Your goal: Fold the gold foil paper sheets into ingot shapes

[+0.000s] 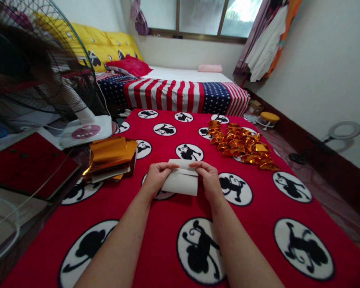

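Observation:
A white sheet of paper (180, 184) is held just over the red cloth, its far edge folded toward me. My left hand (159, 176) pinches the fold at its left end, thumb and forefinger closed on it. At the right end, my right hand (209, 179) pinches the same fold. To the left lies a stack of gold foil paper sheets (110, 156), some with pale backs showing. Several folded gold foil pieces (240, 143) sit in rows at the far right of the cloth.
The red cloth (156, 256) with monkey prints covers the table. A fan (87, 126) stands at the left beside a dark red box (27, 164). Beyond the table is a bed (180, 94); a yellow stool (269, 117) and a ring light (333, 132) are at the right.

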Demonstrator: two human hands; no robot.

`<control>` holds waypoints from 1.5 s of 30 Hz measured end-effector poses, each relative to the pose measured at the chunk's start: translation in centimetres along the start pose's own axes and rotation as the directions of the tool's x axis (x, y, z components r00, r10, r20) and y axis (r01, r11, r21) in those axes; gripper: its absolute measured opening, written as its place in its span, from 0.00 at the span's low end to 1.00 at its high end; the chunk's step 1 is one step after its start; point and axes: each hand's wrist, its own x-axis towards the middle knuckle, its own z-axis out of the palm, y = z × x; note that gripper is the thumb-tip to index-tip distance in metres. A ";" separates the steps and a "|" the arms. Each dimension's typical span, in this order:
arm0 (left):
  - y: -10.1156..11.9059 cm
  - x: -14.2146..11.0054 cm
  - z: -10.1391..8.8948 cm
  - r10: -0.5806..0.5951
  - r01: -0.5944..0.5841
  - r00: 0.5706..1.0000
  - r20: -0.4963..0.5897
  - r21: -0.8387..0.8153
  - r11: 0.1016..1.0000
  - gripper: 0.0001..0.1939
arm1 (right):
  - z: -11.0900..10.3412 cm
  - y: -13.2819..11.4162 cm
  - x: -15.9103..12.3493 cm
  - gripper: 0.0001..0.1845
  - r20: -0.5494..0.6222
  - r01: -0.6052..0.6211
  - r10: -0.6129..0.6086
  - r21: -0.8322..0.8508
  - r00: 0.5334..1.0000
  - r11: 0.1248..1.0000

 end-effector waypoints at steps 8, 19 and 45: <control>0.6 0.1 -0.2 -0.202 0.200 0.979 0.015 -0.220 0.955 0.19 | -0.2 -0.8 -0.2 0.15 0.169 -0.088 0.071 0.093 0.983 0.992; 1.9 -0.6 -1.6 -0.196 0.238 0.957 0.216 -0.189 0.953 0.34 | -0.7 -0.2 0.3 0.15 0.130 -0.039 0.025 0.106 0.991 0.994; 1.0 -0.4 0.1 -0.031 0.036 0.982 0.186 -0.023 0.999 0.27 | -0.6 0.2 0.1 0.11 0.172 0.144 -0.128 -0.083 0.977 0.986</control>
